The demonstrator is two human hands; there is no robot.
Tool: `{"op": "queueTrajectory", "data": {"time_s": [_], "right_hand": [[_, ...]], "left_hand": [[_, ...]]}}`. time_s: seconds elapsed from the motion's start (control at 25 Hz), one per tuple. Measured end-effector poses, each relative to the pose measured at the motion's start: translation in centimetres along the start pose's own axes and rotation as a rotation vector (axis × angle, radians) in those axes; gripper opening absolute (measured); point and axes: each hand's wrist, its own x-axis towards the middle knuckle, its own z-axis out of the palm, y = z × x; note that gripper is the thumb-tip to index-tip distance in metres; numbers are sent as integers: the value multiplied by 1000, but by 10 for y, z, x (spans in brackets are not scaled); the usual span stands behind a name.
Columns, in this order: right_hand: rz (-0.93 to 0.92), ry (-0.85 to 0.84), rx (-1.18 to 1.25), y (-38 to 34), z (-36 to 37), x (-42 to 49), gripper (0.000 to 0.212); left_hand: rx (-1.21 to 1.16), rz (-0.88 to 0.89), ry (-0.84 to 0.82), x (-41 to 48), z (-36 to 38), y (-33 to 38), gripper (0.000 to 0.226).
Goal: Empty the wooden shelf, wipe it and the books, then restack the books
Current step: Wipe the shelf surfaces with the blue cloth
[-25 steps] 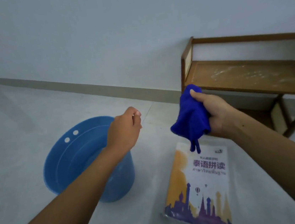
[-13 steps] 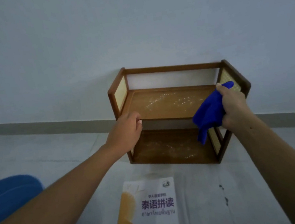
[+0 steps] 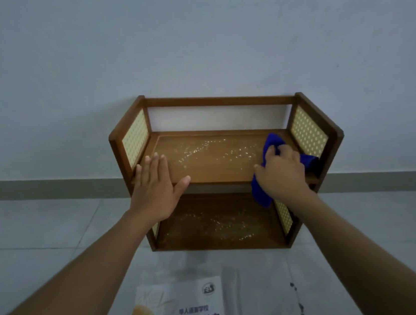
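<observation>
**Head view (only cam)**

1. wooden shelf (image 3: 221,101): 2-tier unit w/ dark brown frame. Stands on floor (image 3: 53,228), back against wall (image 3: 187,42). Cream woven side panels (image 3: 135,140) at both ends of upper tier, smaller ones lower down. Upper board (image 3: 216,168) and lower board (image 3: 185,236) carry only white specks (image 3: 195,149), scattered mid-board.

2. left hand (image 3: 153,190): palm down, flat on front-left part of upper board. Fingers straight and close together, thumb spread out along the front edge toward centre. Holds nothing.

3. right hand (image 3: 282,171): at right end of upper board, knuckles up. Fingers curled over the blue cloth (image 3: 273,140), gripping it and pressing it onto the board.

4. blue cloth: bunched. One part shows beyond the fingertips, another sticks out toward the right side panel. A tail hangs over the board's front edge, below the hand and in front of the lower tier.

5. book (image 3: 184,314): flat on floor in front of shelf, apart from it, cover up. White and yellow-orange cover w/ purple characters. Bottom part cut off by frame edge. A pale strip shows along its right side; cannot tell what it is.

6. Misc.: floor has pale tiles. A few dark spots (image 3: 293,287) lie just right of the book. Grey skirting (image 3: 34,183) runs along the wall base.
</observation>
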Motion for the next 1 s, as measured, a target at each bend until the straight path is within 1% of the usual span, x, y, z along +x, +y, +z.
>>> {"op": "queueTrajectory", "data": {"time_s": [0.04,0.08,0.16,0.2,0.28,0.56,0.72,0.8,0.92,1.0], "right_hand": [[-49,9,-152,4,11,-1,55],[-92,34,-238,7,18,-2,56],[-110,83,-299,15,25,-2,58],[-97,86,-294,18,25,2,59],[-63,37,-272,24,23,11,61],[-121,-182,-195,38,16,60,68],[-123,-276,-191,19,16,69,66],[-201,-308,-162,-7,25,63,65],[-372,-329,-146,-43,37,53,62],[-433,-326,-151,-46,39,50,59]], "left_hand": [[7,2,9,1,2,0,85],[12,7,20,1,3,-1,85],[33,18,29,1,4,-2,83],[43,22,40,1,4,-4,82],[65,35,62,0,3,-4,81],[112,24,125,-3,5,-1,81],[122,14,175,-3,8,3,82],[137,14,181,-2,10,4,83],[130,10,192,-3,10,2,82],[103,0,186,-4,10,3,82]]}}
